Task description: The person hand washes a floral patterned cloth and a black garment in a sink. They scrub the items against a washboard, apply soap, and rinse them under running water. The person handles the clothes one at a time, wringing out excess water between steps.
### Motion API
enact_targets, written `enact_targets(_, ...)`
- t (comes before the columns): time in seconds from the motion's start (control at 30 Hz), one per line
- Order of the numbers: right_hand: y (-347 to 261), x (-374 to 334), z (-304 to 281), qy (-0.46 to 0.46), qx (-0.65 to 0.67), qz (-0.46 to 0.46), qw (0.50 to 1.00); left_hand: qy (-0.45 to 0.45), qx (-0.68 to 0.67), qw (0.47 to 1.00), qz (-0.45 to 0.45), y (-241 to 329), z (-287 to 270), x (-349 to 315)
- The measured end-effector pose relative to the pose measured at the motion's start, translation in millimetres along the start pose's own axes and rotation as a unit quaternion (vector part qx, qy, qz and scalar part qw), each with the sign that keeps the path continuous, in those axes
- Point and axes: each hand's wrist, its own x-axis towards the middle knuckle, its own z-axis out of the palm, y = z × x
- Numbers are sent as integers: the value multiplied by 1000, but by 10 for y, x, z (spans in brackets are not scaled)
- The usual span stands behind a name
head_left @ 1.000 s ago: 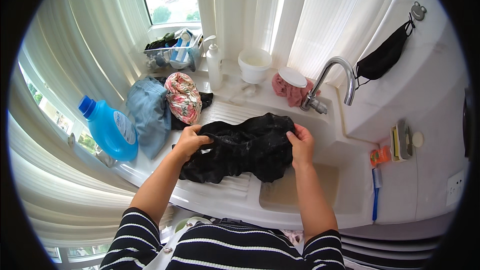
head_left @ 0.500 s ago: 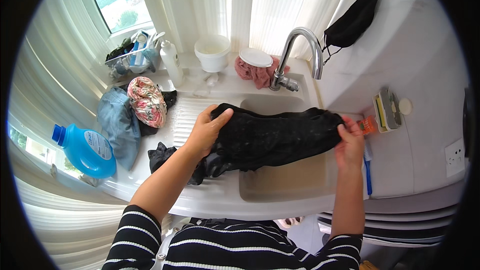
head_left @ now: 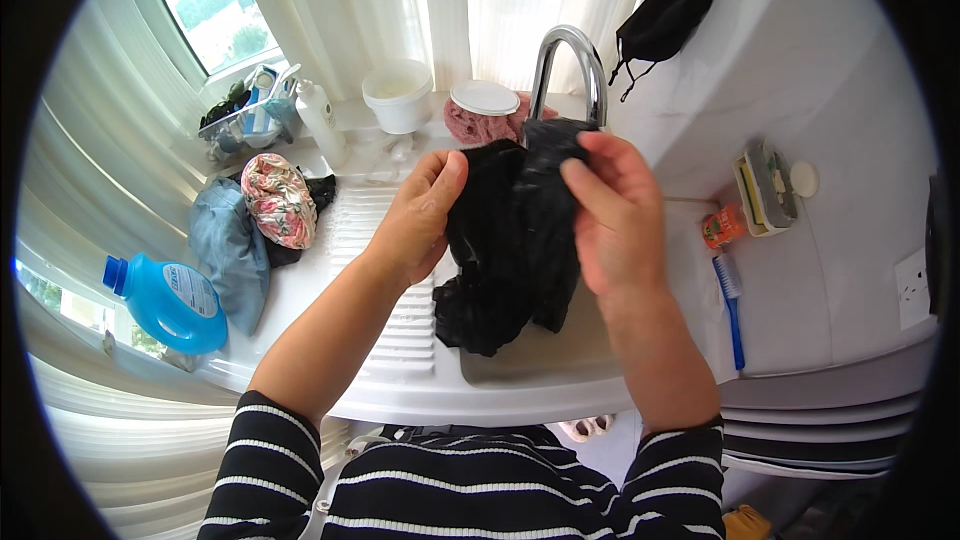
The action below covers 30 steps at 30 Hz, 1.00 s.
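Observation:
A dark, wet-looking black garment (head_left: 505, 250) hangs folded over the sink basin (head_left: 590, 350). My left hand (head_left: 425, 210) grips its upper left edge, thumb on top. Higher up on the right, my right hand (head_left: 620, 205) pinches another part of the cloth between thumb and fingers, just in front of the chrome faucet (head_left: 570, 40). The garment's bunched lower end dangles near the ridged washboard (head_left: 378, 285). What kind of garment it is cannot be made out.
On the left lie a blue detergent bottle (head_left: 165, 305), pale blue cloth (head_left: 225, 250) and a floral bundle (head_left: 280, 202). Behind stand a white pump bottle (head_left: 318, 120), white bucket (head_left: 398, 100) and pink cloth (head_left: 475, 125). A blue-handled brush (head_left: 732, 315) lies right of the basin.
The garment, stretched sideways before, is now gathered up, and its loose end has left the washboard. My right hand has moved left and up, close to my left hand.

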Motion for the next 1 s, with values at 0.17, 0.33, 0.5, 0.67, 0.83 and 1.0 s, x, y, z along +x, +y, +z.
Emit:
enact_targets(0.17,419,156,586,-150,-37,110,982,71,57,995,37,98,-43,-215)
enact_targets(0.33,662,303,-119,-209,-196,19,958,203,8,967,152,491,-323,-421)
enact_targets(0.5,2023,-446,-866,-297,-559,56,772,215,-82,954,193,843,-377,-545)
enact_targets(0.67,2448,-465,-966,-116,-478,73,867,254,-60,949,175,767,-696,-845)
enact_targets(0.83,1843,197,-783,80,-492,82,863,303,24,951,61,152,-1294,-1310)
enact_targets(1.0,1197,609,116,-49,-398,71,913,378,181,894,-157,-260,-1447,-1922)
